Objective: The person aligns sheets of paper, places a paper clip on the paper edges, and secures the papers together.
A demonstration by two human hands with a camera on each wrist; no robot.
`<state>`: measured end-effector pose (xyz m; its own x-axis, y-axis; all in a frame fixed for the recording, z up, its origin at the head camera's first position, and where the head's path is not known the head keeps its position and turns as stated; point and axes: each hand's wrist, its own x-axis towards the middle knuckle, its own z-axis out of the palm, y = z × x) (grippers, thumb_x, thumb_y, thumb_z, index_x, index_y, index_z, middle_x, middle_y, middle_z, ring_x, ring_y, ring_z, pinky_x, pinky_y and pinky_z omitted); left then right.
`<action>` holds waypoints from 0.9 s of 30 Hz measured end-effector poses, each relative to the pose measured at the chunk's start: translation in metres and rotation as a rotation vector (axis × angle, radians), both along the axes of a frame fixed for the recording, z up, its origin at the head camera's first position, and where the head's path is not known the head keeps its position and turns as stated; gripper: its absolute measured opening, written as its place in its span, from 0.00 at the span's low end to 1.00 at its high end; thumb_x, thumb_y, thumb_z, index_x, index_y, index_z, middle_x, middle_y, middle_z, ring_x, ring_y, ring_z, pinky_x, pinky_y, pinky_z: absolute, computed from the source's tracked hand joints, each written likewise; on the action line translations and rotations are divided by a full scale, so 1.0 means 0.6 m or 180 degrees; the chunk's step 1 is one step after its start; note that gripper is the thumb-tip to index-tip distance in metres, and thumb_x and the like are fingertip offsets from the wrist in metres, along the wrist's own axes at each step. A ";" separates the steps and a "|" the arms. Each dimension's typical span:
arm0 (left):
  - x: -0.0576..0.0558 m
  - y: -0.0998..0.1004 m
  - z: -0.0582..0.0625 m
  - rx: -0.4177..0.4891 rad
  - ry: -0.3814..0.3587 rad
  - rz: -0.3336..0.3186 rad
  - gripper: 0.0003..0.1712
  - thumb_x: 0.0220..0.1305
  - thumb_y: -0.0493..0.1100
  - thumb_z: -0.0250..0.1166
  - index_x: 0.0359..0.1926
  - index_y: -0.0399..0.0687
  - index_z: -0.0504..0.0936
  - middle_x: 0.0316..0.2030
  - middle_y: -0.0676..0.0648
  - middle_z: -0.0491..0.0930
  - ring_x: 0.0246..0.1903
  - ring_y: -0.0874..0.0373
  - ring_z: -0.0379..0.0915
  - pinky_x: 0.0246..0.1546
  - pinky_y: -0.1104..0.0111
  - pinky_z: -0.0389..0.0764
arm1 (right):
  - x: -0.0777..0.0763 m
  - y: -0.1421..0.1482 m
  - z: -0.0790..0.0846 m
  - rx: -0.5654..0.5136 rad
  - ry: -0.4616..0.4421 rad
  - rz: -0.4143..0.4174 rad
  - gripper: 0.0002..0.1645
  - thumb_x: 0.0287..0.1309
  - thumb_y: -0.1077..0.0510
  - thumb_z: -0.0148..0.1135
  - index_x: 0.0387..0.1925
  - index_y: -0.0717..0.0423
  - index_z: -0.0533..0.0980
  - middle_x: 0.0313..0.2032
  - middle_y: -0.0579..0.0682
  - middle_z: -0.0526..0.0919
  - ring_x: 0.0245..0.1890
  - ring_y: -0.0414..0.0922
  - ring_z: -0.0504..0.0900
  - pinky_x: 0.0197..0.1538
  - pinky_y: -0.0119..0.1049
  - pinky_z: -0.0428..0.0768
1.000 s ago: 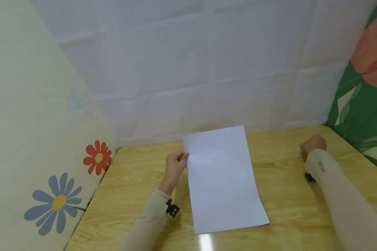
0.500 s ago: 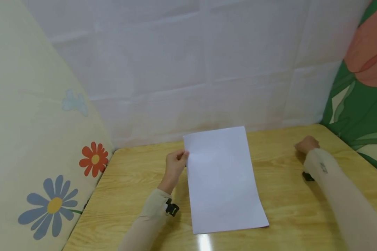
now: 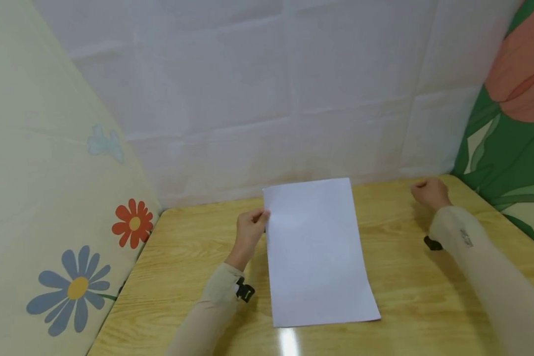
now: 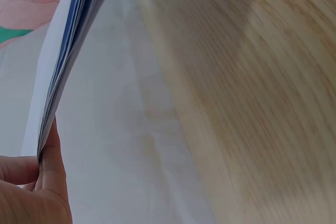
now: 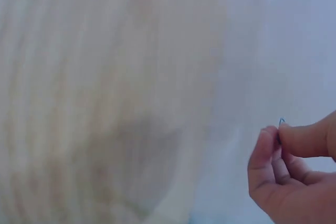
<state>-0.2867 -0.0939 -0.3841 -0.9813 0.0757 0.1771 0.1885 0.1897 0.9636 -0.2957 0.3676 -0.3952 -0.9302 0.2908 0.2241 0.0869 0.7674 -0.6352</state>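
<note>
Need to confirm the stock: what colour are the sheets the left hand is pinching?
White; the sheets show best in the head view.

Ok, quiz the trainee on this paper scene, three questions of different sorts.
1. True or false: the left hand pinches the paper at its left edge.
2. What does the right hand pinch? A) a pen B) a small metal clip C) nothing
3. Fill in: the paper's near end lies on the ____.

Key: 1 true. 2 B; the clip is tiny, so its kind is a guess. 3 table.
</note>
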 end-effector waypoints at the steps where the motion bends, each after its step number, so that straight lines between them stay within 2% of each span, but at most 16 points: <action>1: 0.000 0.000 0.000 -0.0012 0.0005 0.0000 0.11 0.67 0.37 0.61 0.42 0.32 0.84 0.28 0.45 0.81 0.25 0.62 0.68 0.29 0.70 0.76 | 0.000 -0.007 0.007 0.0025 0.0096 -0.0025 0.18 0.57 0.61 0.52 0.21 0.73 0.76 0.20 0.61 0.77 0.20 0.42 0.69 0.27 0.36 0.68; 2: 0.000 0.000 -0.001 -0.0023 0.0006 0.0004 0.11 0.66 0.37 0.61 0.41 0.32 0.84 0.28 0.45 0.80 0.25 0.62 0.68 0.29 0.70 0.76 | 0.000 -0.014 0.012 0.0018 0.0178 -0.0051 0.17 0.58 0.60 0.53 0.29 0.75 0.78 0.26 0.65 0.79 0.23 0.44 0.72 0.29 0.37 0.70; 7: 0.001 -0.002 -0.003 0.0018 0.0015 0.0019 0.11 0.66 0.37 0.62 0.43 0.31 0.84 0.32 0.42 0.82 0.25 0.62 0.69 0.29 0.71 0.76 | 0.005 -0.056 0.041 -0.0131 0.0420 -0.0051 0.16 0.62 0.62 0.53 0.42 0.75 0.76 0.39 0.71 0.78 0.35 0.55 0.74 0.34 0.35 0.70; 10: 0.002 -0.003 -0.002 0.0072 0.0039 0.0023 0.11 0.66 0.37 0.62 0.43 0.31 0.84 0.33 0.41 0.83 0.25 0.63 0.69 0.28 0.72 0.75 | 0.009 -0.078 0.057 -0.0306 0.0451 -0.0038 0.17 0.64 0.61 0.53 0.46 0.73 0.75 0.42 0.69 0.76 0.36 0.51 0.74 0.33 0.29 0.70; 15: 0.002 -0.004 -0.004 0.0092 0.0101 -0.0017 0.11 0.66 0.37 0.62 0.41 0.31 0.85 0.25 0.46 0.80 0.21 0.63 0.67 0.26 0.71 0.74 | 0.020 -0.105 0.078 -0.0444 0.0575 0.0053 0.17 0.66 0.60 0.54 0.47 0.72 0.75 0.42 0.67 0.77 0.28 0.31 0.70 0.29 0.20 0.70; 17: 0.001 -0.004 -0.005 0.0095 0.0134 -0.0031 0.12 0.66 0.37 0.62 0.40 0.30 0.84 0.22 0.48 0.77 0.20 0.63 0.66 0.24 0.71 0.73 | 0.023 -0.117 0.084 -0.0468 0.0673 0.0098 0.16 0.66 0.60 0.55 0.46 0.72 0.75 0.41 0.67 0.78 0.26 0.26 0.69 0.29 0.20 0.70; 22: 0.001 -0.003 -0.006 0.0084 0.0212 -0.0033 0.12 0.67 0.37 0.61 0.38 0.28 0.84 0.20 0.45 0.75 0.18 0.63 0.64 0.21 0.72 0.71 | 0.026 -0.152 0.097 -0.0562 0.0945 0.0142 0.17 0.67 0.58 0.56 0.46 0.70 0.76 0.39 0.63 0.79 0.27 0.25 0.70 0.30 0.19 0.71; 27: 0.002 0.001 -0.003 0.0054 0.0260 0.0028 0.10 0.66 0.36 0.62 0.38 0.30 0.85 0.23 0.46 0.78 0.20 0.63 0.67 0.23 0.73 0.73 | 0.029 -0.197 0.114 -0.0635 0.1386 0.0276 0.13 0.64 0.62 0.59 0.42 0.71 0.78 0.36 0.62 0.80 0.28 0.27 0.72 0.32 0.18 0.71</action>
<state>-0.2857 -0.0934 -0.3860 -0.9641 0.0633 0.2579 0.2652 0.1754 0.9481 -0.2785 0.2497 -0.3267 -0.7851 0.2933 0.5456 -0.2786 0.6195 -0.7339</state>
